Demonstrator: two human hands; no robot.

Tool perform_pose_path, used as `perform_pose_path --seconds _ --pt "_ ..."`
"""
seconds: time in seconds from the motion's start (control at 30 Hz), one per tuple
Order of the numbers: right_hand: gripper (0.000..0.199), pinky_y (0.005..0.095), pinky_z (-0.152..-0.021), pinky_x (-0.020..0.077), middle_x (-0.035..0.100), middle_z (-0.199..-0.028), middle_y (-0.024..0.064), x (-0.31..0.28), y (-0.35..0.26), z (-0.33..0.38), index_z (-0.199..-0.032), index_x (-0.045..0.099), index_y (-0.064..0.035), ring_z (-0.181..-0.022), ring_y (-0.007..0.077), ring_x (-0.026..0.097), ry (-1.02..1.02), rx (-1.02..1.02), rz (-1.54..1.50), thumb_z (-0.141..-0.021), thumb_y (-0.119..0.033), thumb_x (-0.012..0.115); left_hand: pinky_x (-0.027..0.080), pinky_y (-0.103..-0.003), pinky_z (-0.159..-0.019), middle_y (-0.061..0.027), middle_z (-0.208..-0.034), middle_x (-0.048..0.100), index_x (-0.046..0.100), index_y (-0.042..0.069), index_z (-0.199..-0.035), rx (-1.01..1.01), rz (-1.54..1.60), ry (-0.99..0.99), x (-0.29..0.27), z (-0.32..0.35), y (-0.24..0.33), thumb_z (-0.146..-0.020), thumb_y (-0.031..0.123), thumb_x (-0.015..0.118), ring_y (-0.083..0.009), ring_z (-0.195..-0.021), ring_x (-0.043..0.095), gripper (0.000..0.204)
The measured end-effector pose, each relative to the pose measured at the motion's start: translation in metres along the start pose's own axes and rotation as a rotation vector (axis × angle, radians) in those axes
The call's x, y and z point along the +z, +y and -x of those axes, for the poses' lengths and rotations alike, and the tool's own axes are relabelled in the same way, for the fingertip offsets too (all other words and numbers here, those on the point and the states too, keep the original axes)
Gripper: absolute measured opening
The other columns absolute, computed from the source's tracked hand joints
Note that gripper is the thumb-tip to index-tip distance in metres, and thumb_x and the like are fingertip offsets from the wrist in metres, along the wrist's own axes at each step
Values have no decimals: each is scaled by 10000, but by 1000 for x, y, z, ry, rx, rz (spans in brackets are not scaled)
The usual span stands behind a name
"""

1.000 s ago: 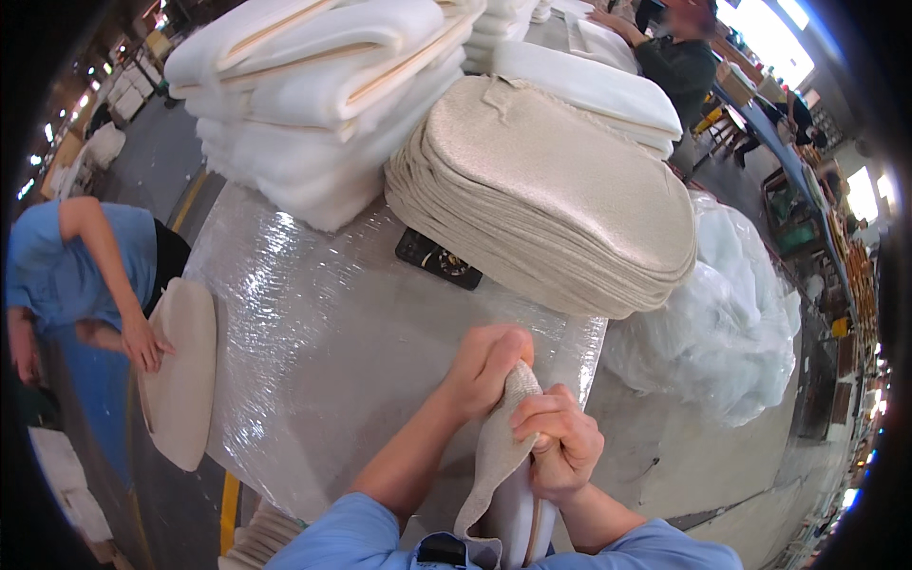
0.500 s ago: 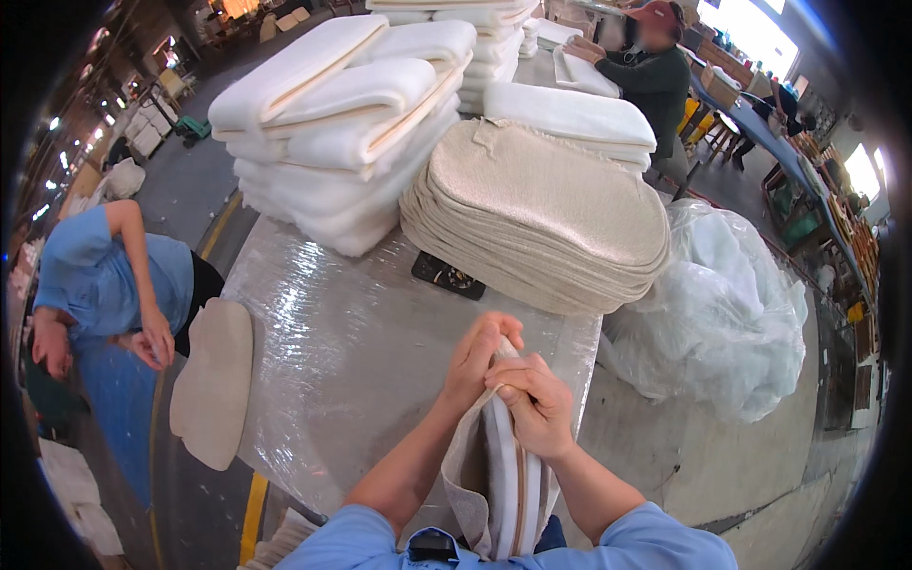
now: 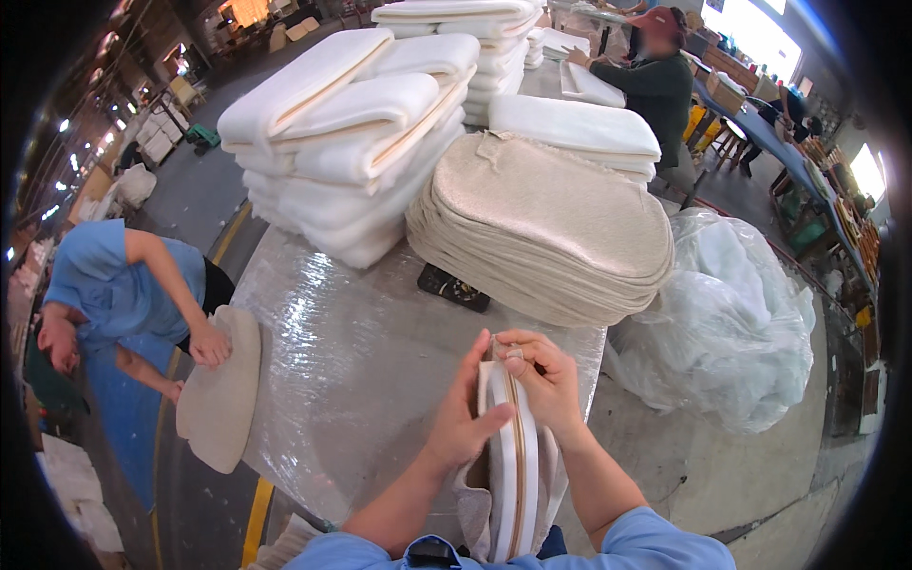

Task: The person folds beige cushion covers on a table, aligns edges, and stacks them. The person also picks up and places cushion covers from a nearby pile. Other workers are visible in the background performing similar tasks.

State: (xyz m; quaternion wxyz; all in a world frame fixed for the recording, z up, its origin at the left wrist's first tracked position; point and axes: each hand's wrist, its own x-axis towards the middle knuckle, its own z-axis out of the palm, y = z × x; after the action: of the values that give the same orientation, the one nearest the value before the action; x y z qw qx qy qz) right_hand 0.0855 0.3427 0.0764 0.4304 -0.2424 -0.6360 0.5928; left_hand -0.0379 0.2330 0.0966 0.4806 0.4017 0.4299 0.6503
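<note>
Upright in front of my body stands a white padded cushion insert (image 3: pixel 506 475) with a tan strip along its edge, partly inside a beige fabric cover (image 3: pixel 472 496). My right hand (image 3: pixel 543 378) pinches the cover's far end between thumb and bent fingers. On the left side, my left hand (image 3: pixel 463 410) lies against the cover with straight fingers; its thumb is spread over the white padding. The fingertips of both hands come close together at the far end. Beyond them lies a stack of beige fabric covers (image 3: pixel 551 214) with rounded ends.
The table (image 3: pixel 332 380) is wrapped in shiny plastic. White folded padding (image 3: pixel 323 133) is piled at the back left, beside a dark patterned object (image 3: pixel 454 287). A clear plastic bundle (image 3: pixel 717 323) stands right. A co-worker (image 3: pixel 142 285) at left holds a beige piece (image 3: pixel 223 399).
My left hand has loosened and straightened its fingers, its thumb now over the padding. The far end of the cushion shows more white. The co-worker's hands have moved onto the beige piece.
</note>
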Motion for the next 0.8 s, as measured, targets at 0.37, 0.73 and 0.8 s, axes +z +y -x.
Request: perform_pose_path --seconds 0.37,0.73,0.8 --pt "26 347 -904 564 766 -1129 138 34 15 19 -967 718 1 -1028 246 715 176 -123 57 -982 -4 698 484 -377 -1125 -235 -1539 562 571 -124 -1416 231 -369 519 28 9 -24 -1161 312 462 -282 -1366 597 517" --pt "79 374 -881 590 763 -1126 133 15 -25 -25 -1031 734 -11 -1046 289 740 -292 -79 242 -959 -4 702 529 -282 -678 -107 -995 721 750 -18 -997 323 -874 517 -3 13 11 -944 46 807 -183 -789 667 100" --pt "84 371 -877 585 757 -1129 125 4 -34 -33 -1051 727 -9 -1031 296 735 -443 -83 307 -976 -29 695 522 -276 -679 -86 -967 718 730 -26 -1014 311 -757 488 -2 13 10 -973 66 786 -158 -756 648 116"
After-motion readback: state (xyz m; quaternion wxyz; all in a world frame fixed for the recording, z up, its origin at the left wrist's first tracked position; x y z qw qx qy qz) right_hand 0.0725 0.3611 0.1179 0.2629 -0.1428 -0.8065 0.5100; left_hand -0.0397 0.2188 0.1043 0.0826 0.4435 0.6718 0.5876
